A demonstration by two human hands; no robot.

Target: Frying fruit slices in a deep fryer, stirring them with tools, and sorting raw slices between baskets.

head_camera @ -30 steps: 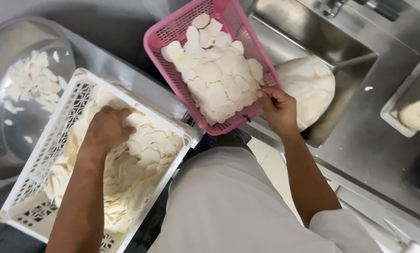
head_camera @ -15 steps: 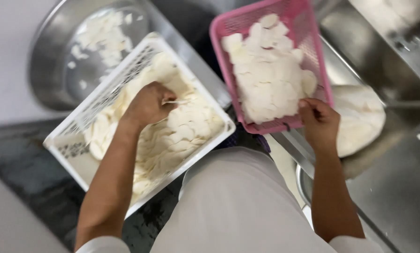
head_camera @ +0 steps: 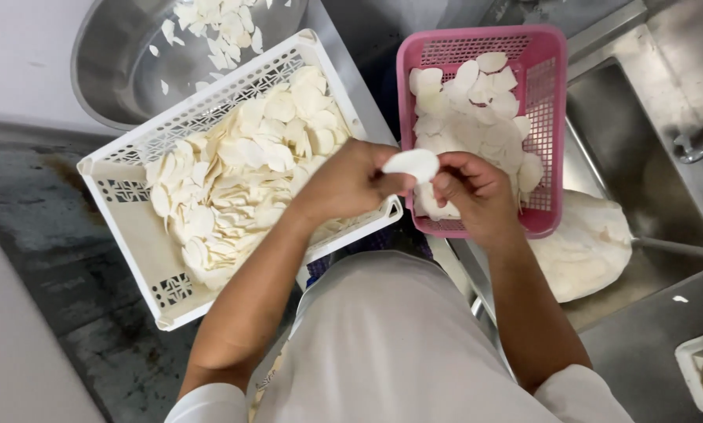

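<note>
Head view: both hands meet over the gap between two baskets, a single white slice [head_camera: 412, 164] pinched between them — the left hand [head_camera: 350, 186] with fingers closed on its near edge, the right hand [head_camera: 474, 190] with fingertips pressed to its other side. By the look of the heaps, the work is well under way but far from finished: the white basket [head_camera: 124, 176] on the worktop is piled nearly full of pale slices, while the pink basket [head_camera: 551, 86], resting on the sink edge, holds a thinner layer that leaves its far end bare. Behind the white basket a steel bowl [head_camera: 108, 70] carries a scatter of more slices — whether sorted or not cannot be told. In the sink [head_camera: 653, 129], below the pink basket, lies a rounded white mass, partly hidden.
</note>
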